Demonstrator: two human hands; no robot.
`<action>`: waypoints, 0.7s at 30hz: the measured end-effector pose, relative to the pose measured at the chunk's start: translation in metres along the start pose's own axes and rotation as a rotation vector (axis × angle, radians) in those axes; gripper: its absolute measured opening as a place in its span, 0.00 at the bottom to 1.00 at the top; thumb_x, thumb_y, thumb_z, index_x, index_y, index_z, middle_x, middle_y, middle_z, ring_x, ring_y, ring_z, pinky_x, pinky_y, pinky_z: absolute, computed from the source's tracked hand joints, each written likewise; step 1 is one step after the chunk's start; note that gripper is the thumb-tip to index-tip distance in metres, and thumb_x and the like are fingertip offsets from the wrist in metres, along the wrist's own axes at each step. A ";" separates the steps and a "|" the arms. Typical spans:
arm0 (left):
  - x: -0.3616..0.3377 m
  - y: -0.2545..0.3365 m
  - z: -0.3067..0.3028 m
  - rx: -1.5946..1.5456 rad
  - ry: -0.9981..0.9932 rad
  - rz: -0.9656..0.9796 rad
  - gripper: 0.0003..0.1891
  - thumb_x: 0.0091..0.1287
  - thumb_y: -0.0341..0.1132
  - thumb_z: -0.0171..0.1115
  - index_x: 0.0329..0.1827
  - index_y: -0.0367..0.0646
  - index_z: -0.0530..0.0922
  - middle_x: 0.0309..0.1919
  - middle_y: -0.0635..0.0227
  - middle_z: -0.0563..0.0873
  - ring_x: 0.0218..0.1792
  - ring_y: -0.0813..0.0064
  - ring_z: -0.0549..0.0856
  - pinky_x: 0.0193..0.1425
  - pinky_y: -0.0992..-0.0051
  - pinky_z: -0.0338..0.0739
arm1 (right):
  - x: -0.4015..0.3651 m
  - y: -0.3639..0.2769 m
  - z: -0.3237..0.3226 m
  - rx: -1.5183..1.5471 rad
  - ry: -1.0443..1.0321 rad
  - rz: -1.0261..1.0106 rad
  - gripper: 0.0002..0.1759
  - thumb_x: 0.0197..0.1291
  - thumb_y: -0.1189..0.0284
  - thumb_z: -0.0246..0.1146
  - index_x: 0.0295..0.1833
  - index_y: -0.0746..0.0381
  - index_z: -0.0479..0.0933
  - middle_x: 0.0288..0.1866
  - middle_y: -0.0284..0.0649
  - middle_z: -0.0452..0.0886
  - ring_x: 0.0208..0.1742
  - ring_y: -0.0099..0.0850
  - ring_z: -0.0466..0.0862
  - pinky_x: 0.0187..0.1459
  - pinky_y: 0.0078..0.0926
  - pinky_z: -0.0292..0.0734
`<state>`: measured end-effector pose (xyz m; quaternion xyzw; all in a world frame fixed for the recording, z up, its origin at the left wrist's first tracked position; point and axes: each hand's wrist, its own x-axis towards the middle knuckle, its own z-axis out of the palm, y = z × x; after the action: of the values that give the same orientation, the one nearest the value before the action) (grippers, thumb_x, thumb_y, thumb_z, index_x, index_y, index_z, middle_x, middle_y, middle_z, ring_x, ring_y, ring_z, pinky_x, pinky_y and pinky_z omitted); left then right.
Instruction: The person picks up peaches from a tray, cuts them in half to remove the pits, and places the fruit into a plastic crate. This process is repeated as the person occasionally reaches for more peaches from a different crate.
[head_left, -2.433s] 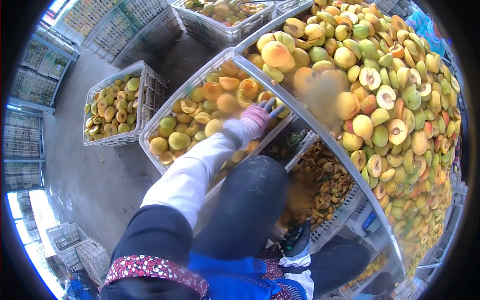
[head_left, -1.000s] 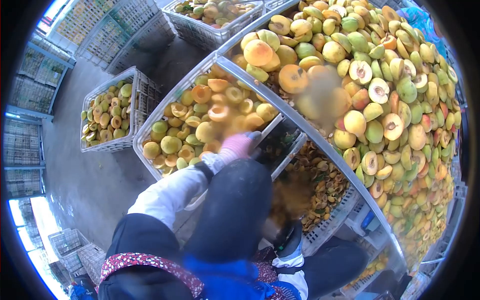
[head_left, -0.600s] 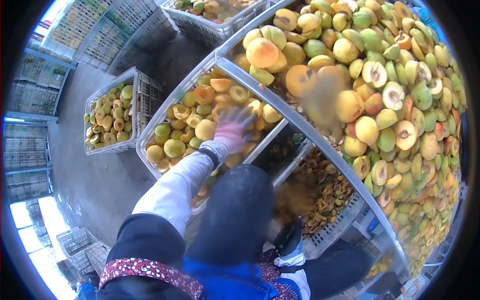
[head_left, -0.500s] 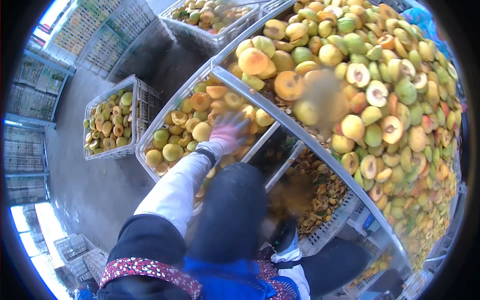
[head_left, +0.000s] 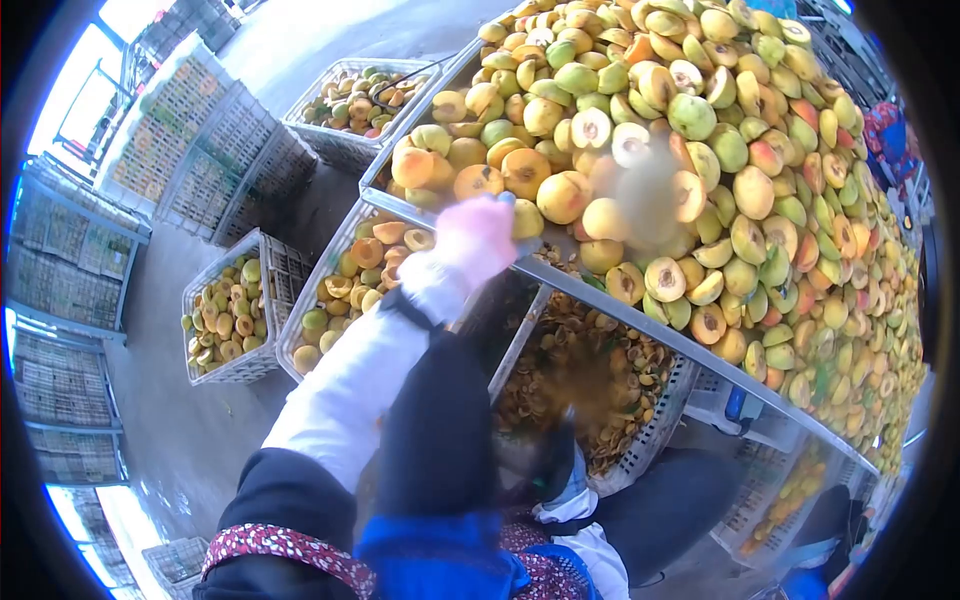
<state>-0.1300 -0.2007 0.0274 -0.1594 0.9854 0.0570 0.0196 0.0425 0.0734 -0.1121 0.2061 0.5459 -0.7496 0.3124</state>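
My left hand (head_left: 478, 235), in a pale pinkish glove, is over the metal rim (head_left: 600, 300) of the sorting table, beside halved yellow fruit (head_left: 524, 172). Motion blur smears its fingers, so what they hold, if anything, cannot be made out. Below the wrist is a crate of halved fruit (head_left: 345, 285). My right forearm in a white sleeve (head_left: 572, 500) is low at the centre, near a crate of small brownish pieces (head_left: 620, 385). My right hand is too dark and blurred to make out its fingers.
A large heap of fruit (head_left: 800, 230) covers the table. More fruit crates stand on the floor, one at the left (head_left: 228, 310) and one at the back (head_left: 360, 100). Stacked crates (head_left: 215, 130) line the left. Another person's patterned sleeve (head_left: 885, 135) shows at far right.
My left hand has moved from above the fruit crate, where its fingers were spread, up and right to the table's rim. The view has shifted, showing more of the heap.
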 end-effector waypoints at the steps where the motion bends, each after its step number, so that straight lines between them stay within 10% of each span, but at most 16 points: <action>1: 0.023 0.003 0.021 0.063 0.009 0.016 0.25 0.57 0.54 0.65 0.47 0.42 0.78 0.38 0.58 0.85 0.42 0.58 0.86 0.44 0.63 0.81 | 0.000 0.001 0.000 -0.051 -0.003 -0.043 0.21 0.65 0.50 0.58 0.43 0.59 0.74 0.21 0.33 0.72 0.17 0.23 0.71 0.19 0.20 0.67; 7: 0.047 0.013 0.007 -0.018 -0.213 0.111 0.29 0.51 0.53 0.71 0.48 0.39 0.79 0.38 0.52 0.86 0.42 0.55 0.86 0.45 0.64 0.80 | -0.001 -0.009 -0.007 -0.192 -0.007 -0.217 0.21 0.67 0.51 0.56 0.44 0.60 0.74 0.20 0.33 0.72 0.16 0.23 0.70 0.19 0.19 0.67; 11: -0.038 0.026 -0.016 -1.376 -0.390 0.090 0.32 0.58 0.47 0.68 0.62 0.39 0.74 0.41 0.73 0.83 0.37 0.82 0.80 0.37 0.80 0.76 | -0.027 -0.087 0.014 0.214 -0.118 -0.073 0.19 0.69 0.53 0.55 0.46 0.60 0.74 0.20 0.33 0.72 0.15 0.22 0.70 0.17 0.17 0.66; 13: -0.088 0.034 0.001 -1.495 -0.520 -0.064 0.38 0.56 0.57 0.64 0.64 0.41 0.72 0.39 0.76 0.82 0.29 0.91 0.72 0.26 0.89 0.61 | -0.037 -0.091 0.016 0.015 -0.135 -0.206 0.16 0.69 0.58 0.55 0.48 0.61 0.72 0.21 0.33 0.73 0.15 0.21 0.70 0.17 0.16 0.65; 19: -0.162 0.086 0.036 -1.807 -0.508 -0.233 0.43 0.59 0.68 0.57 0.64 0.37 0.70 0.48 0.63 0.82 0.51 0.74 0.81 0.59 0.75 0.74 | -0.048 -0.081 0.029 -0.540 0.011 -0.700 0.11 0.70 0.67 0.54 0.50 0.63 0.71 0.31 0.37 0.79 0.24 0.24 0.78 0.25 0.21 0.74; 21: -0.174 0.092 0.049 -1.815 -0.373 -0.267 0.36 0.64 0.64 0.55 0.59 0.38 0.72 0.46 0.64 0.82 0.48 0.76 0.82 0.55 0.76 0.76 | -0.048 -0.069 0.021 -0.750 0.058 -0.792 0.14 0.70 0.66 0.53 0.52 0.65 0.71 0.33 0.44 0.81 0.30 0.34 0.81 0.31 0.31 0.75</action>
<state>0.0070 -0.0539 -0.0020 -0.2138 0.5182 0.8265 0.0519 0.0298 0.0796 -0.0263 -0.1202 0.8201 -0.5577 0.0433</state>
